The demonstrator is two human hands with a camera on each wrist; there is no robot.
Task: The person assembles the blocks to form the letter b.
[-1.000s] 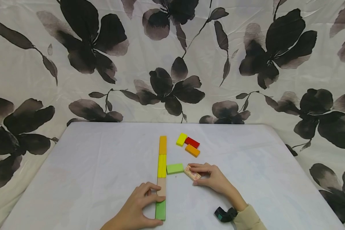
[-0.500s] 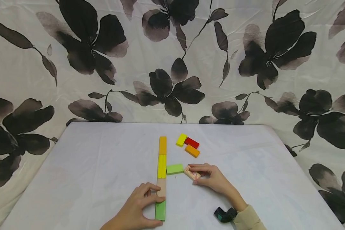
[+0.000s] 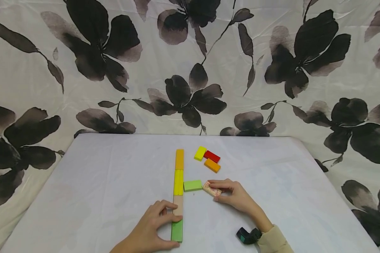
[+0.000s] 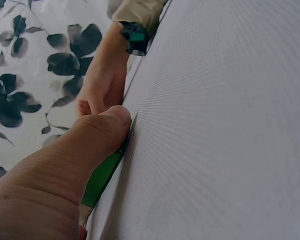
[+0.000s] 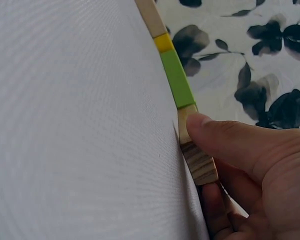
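A straight row of blocks runs away from me: a green block (image 3: 177, 232) nearest, then a plain wooden block (image 3: 178, 201), a yellow block (image 3: 178, 182) and an orange block (image 3: 179, 159). My left hand (image 3: 152, 224) holds the green block, thumb at its near end and a finger at its far end; another fingertip touches the plain wooden block. A light green block (image 3: 192, 185) juts right from the yellow one. At its right end my right hand (image 3: 235, 196) pinches a wooden block with reddish print (image 3: 210, 189), whose striped grain (image 5: 199, 162) shows in the right wrist view.
Loose yellow (image 3: 200, 153), red (image 3: 212, 156) and orange (image 3: 212, 165) blocks lie close together beyond my right hand. A white cloth covers the table (image 3: 92, 189). Behind it hangs a flower-patterned cloth (image 3: 139, 70). A black device (image 3: 248, 236) sits at my right wrist.
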